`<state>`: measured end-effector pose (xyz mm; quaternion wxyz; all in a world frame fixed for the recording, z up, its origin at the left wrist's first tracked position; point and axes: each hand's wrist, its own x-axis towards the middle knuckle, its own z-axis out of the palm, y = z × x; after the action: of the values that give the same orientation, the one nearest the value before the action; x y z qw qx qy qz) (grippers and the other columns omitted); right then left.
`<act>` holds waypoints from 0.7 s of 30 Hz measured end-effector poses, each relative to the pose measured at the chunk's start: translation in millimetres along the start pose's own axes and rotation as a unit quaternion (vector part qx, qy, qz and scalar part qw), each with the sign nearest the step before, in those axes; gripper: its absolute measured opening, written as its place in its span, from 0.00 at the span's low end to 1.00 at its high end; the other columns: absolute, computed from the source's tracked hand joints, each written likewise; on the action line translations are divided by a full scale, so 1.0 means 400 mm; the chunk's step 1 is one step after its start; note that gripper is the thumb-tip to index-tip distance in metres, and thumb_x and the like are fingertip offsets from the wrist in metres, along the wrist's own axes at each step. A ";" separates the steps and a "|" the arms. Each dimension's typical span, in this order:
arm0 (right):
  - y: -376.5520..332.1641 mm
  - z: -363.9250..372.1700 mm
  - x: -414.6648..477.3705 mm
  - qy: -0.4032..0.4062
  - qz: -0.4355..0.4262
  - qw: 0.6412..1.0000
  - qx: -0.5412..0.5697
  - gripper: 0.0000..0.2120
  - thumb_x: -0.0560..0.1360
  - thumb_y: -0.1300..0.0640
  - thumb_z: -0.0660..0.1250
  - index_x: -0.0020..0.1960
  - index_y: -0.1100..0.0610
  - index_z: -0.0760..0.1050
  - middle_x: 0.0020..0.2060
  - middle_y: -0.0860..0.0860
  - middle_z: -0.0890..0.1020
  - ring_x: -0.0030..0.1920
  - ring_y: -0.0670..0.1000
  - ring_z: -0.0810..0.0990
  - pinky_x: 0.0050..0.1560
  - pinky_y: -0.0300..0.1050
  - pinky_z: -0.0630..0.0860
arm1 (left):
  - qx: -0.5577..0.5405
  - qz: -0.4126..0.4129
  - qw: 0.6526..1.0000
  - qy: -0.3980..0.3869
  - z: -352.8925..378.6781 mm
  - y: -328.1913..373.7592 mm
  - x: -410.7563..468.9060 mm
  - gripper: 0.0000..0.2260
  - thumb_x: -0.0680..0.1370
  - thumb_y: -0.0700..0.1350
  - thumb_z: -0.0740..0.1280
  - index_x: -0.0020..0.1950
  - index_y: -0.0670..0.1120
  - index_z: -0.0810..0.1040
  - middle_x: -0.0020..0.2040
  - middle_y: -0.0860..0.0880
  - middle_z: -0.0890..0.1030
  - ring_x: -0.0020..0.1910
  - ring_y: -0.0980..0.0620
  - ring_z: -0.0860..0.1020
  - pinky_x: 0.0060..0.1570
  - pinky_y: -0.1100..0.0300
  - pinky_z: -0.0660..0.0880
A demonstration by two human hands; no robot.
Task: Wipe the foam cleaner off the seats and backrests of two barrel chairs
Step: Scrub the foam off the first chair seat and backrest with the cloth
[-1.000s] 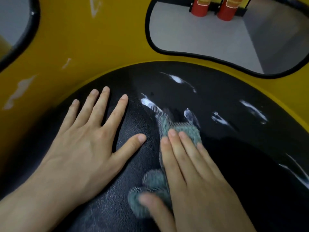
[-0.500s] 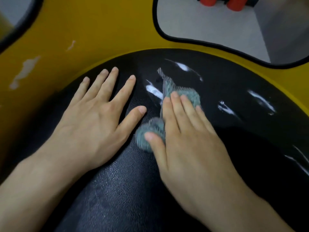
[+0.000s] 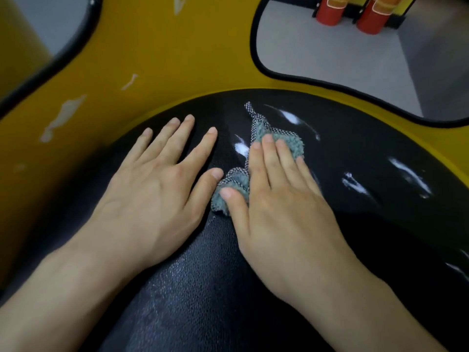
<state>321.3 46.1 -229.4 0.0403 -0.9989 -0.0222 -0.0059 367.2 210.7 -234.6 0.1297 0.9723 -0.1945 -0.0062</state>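
Change: your right hand [image 3: 276, 199] has pushed the fluffy grey-green mesh-backed cloth [image 3: 291, 144] up the pebbled black leatherette seat [image 3: 203, 288] | fingers straight, pressing it flat | left hand [image 3: 157, 184] splayed beside | white foam streaks [image 3: 355, 184] rightward

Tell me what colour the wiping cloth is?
The cloth is teal-grey with a checked edge, in the head view.

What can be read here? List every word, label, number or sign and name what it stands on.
No readable text anywhere in this view.
Two red cylinders: pale orange bands, cut off by the frame's top edge, no letters legible.
Yellow backrest: the white patches are irregular marks, not characters.
Black seat: the white streaks are foam, not writing.
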 end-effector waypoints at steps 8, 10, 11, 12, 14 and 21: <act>0.001 0.031 -0.141 0.066 -0.041 0.997 0.010 0.35 0.83 0.40 0.45 0.74 0.66 0.68 0.74 0.61 0.69 0.74 0.61 0.68 0.69 0.58 0.61 | -0.003 -0.002 1.000 0.010 0.004 0.000 -0.002 0.32 0.81 0.66 0.41 0.83 0.56 0.54 0.84 0.46 0.49 0.83 0.51 0.45 0.80 0.53 0.42; 0.005 0.022 -0.103 0.038 -0.043 0.998 0.009 0.35 0.81 0.40 0.49 0.76 0.66 0.65 0.76 0.61 0.67 0.76 0.60 0.65 0.71 0.56 0.59 | -0.003 -0.009 1.000 0.015 0.004 0.000 -0.003 0.32 0.81 0.66 0.41 0.83 0.56 0.54 0.84 0.46 0.48 0.83 0.51 0.44 0.80 0.53 0.42; 0.004 0.009 -0.073 0.011 -0.043 0.999 0.008 0.36 0.81 0.40 0.47 0.78 0.65 0.62 0.77 0.60 0.63 0.78 0.59 0.61 0.74 0.55 0.57 | -0.002 -0.013 1.000 0.016 0.004 0.001 -0.003 0.33 0.81 0.66 0.41 0.83 0.56 0.54 0.84 0.46 0.48 0.83 0.51 0.44 0.80 0.53 0.41; 0.004 -0.005 -0.038 -0.014 -0.046 0.999 0.005 0.36 0.81 0.39 0.43 0.80 0.63 0.56 0.80 0.59 0.58 0.80 0.57 0.55 0.77 0.52 0.53 | -0.001 -0.018 1.000 0.016 0.004 0.001 -0.004 0.33 0.80 0.66 0.41 0.83 0.56 0.53 0.84 0.46 0.49 0.82 0.51 0.44 0.79 0.54 0.41; 0.004 -0.025 0.029 -0.049 -0.051 0.997 0.000 0.37 0.80 0.38 0.34 0.82 0.60 0.41 0.81 0.56 0.43 0.81 0.53 0.40 0.80 0.51 0.41 | 0.003 -0.025 0.999 0.019 0.004 -0.001 -0.005 0.32 0.81 0.64 0.40 0.83 0.56 0.54 0.84 0.46 0.51 0.83 0.50 0.47 0.79 0.53 0.42; 0.015 0.001 -0.063 0.008 -0.092 0.996 0.019 0.34 0.82 0.41 0.46 0.78 0.64 0.62 0.77 0.59 0.64 0.78 0.57 0.61 0.75 0.54 0.57 | 0.024 -0.027 0.999 0.010 0.006 -0.007 -0.007 0.32 0.81 0.64 0.39 0.84 0.55 0.52 0.84 0.44 0.50 0.83 0.49 0.46 0.80 0.51 0.43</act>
<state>296.5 39.2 -230.5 0.0589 -0.9916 -0.1135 -0.0173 365.7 213.4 -237.7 0.1076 0.9801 -0.1671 0.0044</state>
